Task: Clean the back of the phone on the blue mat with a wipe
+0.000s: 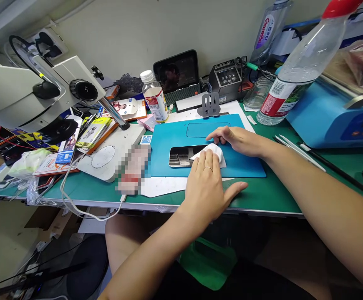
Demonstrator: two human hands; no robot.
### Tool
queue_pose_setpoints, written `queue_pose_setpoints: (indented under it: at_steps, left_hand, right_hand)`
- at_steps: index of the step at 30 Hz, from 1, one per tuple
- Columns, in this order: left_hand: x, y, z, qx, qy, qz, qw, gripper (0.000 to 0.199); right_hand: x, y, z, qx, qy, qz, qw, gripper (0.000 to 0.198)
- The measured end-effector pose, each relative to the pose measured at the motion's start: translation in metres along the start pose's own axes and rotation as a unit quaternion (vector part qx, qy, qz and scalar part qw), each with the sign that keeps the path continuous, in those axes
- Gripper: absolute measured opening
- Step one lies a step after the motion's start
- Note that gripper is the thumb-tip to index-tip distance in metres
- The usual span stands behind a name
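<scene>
A phone (181,155) lies on a blue mat (165,132), its dark glossy face up and reflecting streaks of light. Over its right part is a crumpled white wipe (216,153). My left hand (205,183) lies flat on the wipe with fingers stretched, pressing it against the phone, and its thumb points out to the right. Just beyond the wipe, my right hand (231,138) hovers or rests over the mat, fingers loosely bent and apart, holding nothing. Part of the phone is hidden under the wipe and my left fingers.
A microscope (53,91) stands at left, near a blurred-out flat object (134,171) with a white cable (64,189). Behind the mat are a small drink bottle (155,100), a dark screen (178,73) and a grey stand (210,105). At right are a tilted water bottle (294,79) and tweezers (300,154).
</scene>
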State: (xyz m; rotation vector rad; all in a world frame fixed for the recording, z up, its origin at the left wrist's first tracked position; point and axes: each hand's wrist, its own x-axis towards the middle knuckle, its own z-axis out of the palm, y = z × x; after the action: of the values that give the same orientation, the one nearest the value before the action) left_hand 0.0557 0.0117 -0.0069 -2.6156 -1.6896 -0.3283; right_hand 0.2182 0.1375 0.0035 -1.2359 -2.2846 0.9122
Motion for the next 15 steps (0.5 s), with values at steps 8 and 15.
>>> queue_pose_setpoints:
  at_steps: [8, 15]
  left_hand:
    - [0.02, 0.004, -0.001, 0.013, -0.003, -0.016, 1.0, 0.093]
    - [-0.009, 0.004, -0.002, 0.002, 0.003, 0.008, 1.0, 0.094]
  right_hand:
    - [0.0, 0.002, 0.002, 0.011, 0.003, 0.002, 1.0, 0.12]
    - [0.002, 0.003, 0.001, 0.018, 0.005, -0.009, 1.0, 0.113]
